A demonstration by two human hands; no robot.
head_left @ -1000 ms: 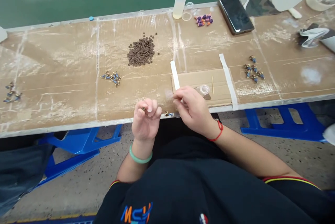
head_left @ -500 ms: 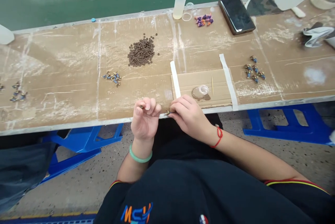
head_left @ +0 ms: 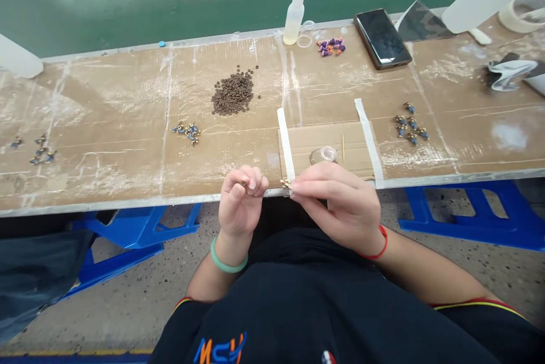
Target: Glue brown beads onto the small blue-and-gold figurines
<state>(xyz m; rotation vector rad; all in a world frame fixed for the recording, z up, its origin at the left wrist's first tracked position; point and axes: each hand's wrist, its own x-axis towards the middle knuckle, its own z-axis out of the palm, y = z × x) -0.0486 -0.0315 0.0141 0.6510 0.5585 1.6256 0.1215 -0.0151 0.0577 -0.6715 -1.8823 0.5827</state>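
Note:
My left hand [head_left: 242, 199] is raised at the table's front edge, pinching a small brown disc [head_left: 243, 183] between thumb and forefinger. To its right, my right hand [head_left: 338, 202] grips a tiny gold-and-blue figurine [head_left: 285, 183] by its end with the fingertips. A narrow gap separates the two hands. Beyond the right hand lies a cardboard pad [head_left: 306, 139] held by white tape strips, bearing a small clear dish [head_left: 326, 154] and a wooden toothpick [head_left: 343, 148]. A pile of brown discs [head_left: 233, 92] lies farther back, with a cluster of similar figurines [head_left: 187, 132] in front of it.
More figurines lie at the right [head_left: 411, 124] and far left [head_left: 41, 150]. Along the back stand a squeeze bottle [head_left: 293, 20], purple-and-orange pieces [head_left: 331, 46] and a phone [head_left: 382, 38]. A tape roll [head_left: 513, 15] sits at far right. Blue stools [head_left: 443, 210] stand below the table.
My right hand has turned and come up slightly with the figurine, which now shows more. My left hand has shifted a little right, still pinching the disc. The camera view has tilted slightly.

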